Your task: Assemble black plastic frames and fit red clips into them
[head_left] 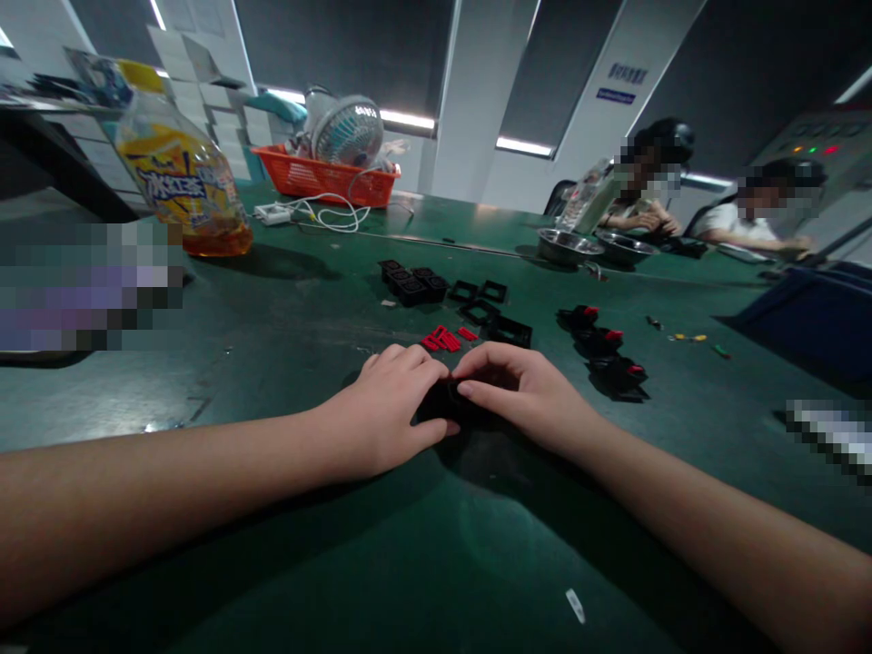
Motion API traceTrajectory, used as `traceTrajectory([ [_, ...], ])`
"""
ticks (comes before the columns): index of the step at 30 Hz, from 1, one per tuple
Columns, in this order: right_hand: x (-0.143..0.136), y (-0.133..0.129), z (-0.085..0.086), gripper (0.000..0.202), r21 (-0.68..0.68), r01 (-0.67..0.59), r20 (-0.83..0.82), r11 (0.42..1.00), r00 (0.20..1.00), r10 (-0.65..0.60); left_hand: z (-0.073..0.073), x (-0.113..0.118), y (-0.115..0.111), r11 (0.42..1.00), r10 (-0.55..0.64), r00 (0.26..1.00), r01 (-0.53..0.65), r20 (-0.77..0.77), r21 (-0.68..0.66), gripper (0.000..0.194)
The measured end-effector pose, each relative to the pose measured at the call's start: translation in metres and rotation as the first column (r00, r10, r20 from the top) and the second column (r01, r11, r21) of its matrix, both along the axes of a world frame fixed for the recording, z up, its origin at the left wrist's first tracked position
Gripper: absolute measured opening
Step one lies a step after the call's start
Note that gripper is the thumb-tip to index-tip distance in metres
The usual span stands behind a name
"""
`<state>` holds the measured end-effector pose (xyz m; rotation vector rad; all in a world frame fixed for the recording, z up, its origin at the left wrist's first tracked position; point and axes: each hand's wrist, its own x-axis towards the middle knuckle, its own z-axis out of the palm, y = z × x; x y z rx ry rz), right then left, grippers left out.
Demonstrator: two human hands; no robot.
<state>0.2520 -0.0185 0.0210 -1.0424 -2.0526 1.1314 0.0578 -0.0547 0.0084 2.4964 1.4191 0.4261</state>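
Both hands meet over a black plastic part [442,402] just above the green table. My left hand [393,404] grips it from the left, thumb below and fingers on top. From the right, the thumb and index finger of my right hand [521,391] pinch at its upper edge. The part's exact shape is dark and partly covered by my fingers. Right behind my hands lie several small red plastic pieces [442,340] and several black square frames [480,312]. Black block-shaped parts [412,283] stand farther back. Black assemblies with red pieces [603,343] form a row to the right.
A tea bottle [181,173] stands left, with an orange basket [327,177] holding a fan [349,132] and a white charger cable [333,213] behind. Metal bowls [567,247] sit near two people at back right. A blue bin [810,318] is at right.
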Motion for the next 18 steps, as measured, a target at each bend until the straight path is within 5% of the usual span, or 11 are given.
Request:
traceTrajectory([
  [18,-0.0034,-0.0001,0.0018,0.011,-0.139,0.017,-0.049,0.99,0.999,-0.024,0.002,-0.0008,0.0003,1.0,-0.011,1.0,0.011,-0.01,-0.023,0.032],
])
